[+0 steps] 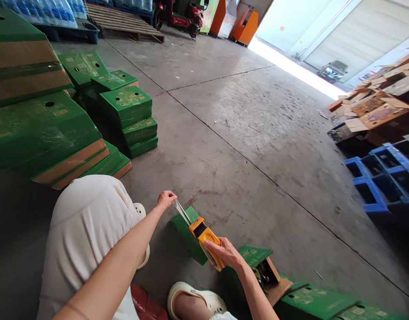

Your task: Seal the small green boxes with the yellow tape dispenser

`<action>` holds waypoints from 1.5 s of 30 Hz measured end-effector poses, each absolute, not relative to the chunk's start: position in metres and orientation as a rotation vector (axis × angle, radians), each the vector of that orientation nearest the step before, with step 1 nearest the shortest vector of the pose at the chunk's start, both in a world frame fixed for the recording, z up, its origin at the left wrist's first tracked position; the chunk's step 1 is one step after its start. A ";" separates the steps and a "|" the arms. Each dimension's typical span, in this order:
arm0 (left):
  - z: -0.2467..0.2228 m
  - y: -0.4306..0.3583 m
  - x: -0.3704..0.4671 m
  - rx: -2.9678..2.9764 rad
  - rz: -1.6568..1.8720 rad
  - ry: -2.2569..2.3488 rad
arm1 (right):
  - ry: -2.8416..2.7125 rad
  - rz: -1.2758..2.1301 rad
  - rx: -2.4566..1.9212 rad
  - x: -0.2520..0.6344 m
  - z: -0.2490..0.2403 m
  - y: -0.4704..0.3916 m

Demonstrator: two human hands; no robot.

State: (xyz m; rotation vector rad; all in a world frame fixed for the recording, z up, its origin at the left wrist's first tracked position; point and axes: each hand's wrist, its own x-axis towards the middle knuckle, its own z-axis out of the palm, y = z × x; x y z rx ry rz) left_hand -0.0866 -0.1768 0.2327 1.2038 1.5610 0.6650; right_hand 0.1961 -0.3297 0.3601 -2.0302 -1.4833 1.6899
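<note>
My right hand [225, 251] is wrapped round a yellow tape dispenser [209, 242], whose front end points up and to the left. A strip of clear packing tape [182, 210] runs taut from the dispenser to my left hand [166, 199], which pinches its free end. Below the tape and dispenser stands a small green carton [190, 240], partly hidden by them. Close to my right forearm is an open green carton [254, 254] with dark contents that I cannot make out.
Stacked green cartons [131, 104] stand at the left. More green cartons [318, 300] lie at the lower right. Blue plastic pallets [371, 195] and a heap of flattened cardboard [381, 113] are at the right. A wooden pallet [124, 20] and a red scooter [179, 18] are at the back.
</note>
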 end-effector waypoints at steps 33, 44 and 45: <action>0.123 -0.211 -0.038 1.229 0.567 1.542 | -1.727 1.429 -2.348 0.190 0.334 -0.316; 0.135 -0.212 -0.050 1.249 0.540 1.564 | -1.646 1.444 -2.342 0.183 0.340 -0.317; 0.139 -0.211 -0.049 1.249 0.541 1.561 | -1.647 1.453 -2.334 0.183 0.340 -0.317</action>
